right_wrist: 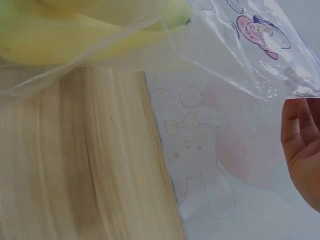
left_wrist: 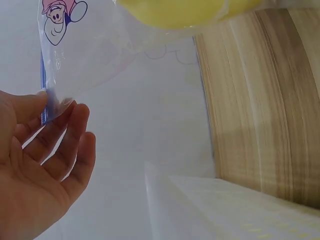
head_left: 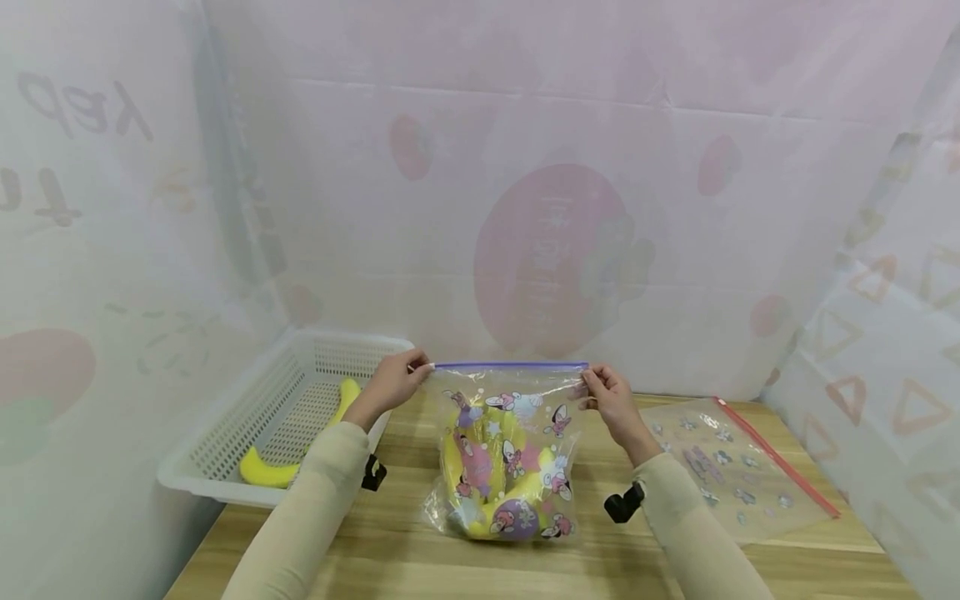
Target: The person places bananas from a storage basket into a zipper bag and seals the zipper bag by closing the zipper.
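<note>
A clear zip bag (head_left: 510, 454) printed with cartoon figures stands on the wooden table (head_left: 405, 550), with yellow bananas (head_left: 495, 492) inside. Its purple zip strip (head_left: 510, 365) runs along the top. My left hand (head_left: 393, 383) pinches the strip's left end and my right hand (head_left: 609, 398) pinches its right end, holding the bag upright between them. In the left wrist view my left hand (left_wrist: 40, 160) holds the bag's corner (left_wrist: 50, 100). The right wrist view shows the bananas (right_wrist: 85, 25) through the plastic and my right hand (right_wrist: 302, 145) at the bag's edge.
A white plastic basket (head_left: 225, 450) at the left holds a yellow banana (head_left: 292, 454). A second, flat zip bag (head_left: 738, 467) with a red strip lies on the table at the right. Printed fabric walls enclose the table on three sides.
</note>
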The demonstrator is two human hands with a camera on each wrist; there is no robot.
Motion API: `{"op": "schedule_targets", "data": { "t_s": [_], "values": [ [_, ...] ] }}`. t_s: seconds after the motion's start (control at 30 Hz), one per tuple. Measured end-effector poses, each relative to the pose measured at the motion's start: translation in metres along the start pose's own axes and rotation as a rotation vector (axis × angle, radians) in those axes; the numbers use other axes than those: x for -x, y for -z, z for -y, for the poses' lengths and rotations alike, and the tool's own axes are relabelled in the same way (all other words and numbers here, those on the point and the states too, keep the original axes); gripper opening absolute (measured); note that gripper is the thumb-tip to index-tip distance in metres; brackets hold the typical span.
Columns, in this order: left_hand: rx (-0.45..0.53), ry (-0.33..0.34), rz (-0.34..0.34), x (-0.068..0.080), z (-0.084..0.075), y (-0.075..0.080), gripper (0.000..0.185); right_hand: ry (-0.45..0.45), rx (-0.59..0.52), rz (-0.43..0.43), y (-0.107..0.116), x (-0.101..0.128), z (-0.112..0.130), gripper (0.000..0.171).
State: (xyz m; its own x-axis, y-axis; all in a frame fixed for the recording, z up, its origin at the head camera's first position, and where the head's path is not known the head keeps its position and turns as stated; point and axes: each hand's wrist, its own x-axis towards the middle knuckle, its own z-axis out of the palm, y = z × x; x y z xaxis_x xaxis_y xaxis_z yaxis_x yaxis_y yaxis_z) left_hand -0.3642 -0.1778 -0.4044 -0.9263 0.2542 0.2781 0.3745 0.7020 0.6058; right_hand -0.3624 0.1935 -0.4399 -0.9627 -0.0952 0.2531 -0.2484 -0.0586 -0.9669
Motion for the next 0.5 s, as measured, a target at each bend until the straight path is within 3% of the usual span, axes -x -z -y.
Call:
{"op": "schedule_targets", "data": {
  "t_s": [0.27, 0.5],
  "values": [
    [0.356, 0.126, 0.046, 0.0008, 0.0047, -0.0017, 0.019, -0.046, -0.02, 0.037, 0.0021, -0.0047, 0.0026, 0.022],
    [0.57, 0.195, 0.048, -0.0023, -0.0007, -0.0006, 0.024, -0.036, -0.025, 0.024, 0.0013, -0.0092, 0.0059, 0.022]
  ]
}}
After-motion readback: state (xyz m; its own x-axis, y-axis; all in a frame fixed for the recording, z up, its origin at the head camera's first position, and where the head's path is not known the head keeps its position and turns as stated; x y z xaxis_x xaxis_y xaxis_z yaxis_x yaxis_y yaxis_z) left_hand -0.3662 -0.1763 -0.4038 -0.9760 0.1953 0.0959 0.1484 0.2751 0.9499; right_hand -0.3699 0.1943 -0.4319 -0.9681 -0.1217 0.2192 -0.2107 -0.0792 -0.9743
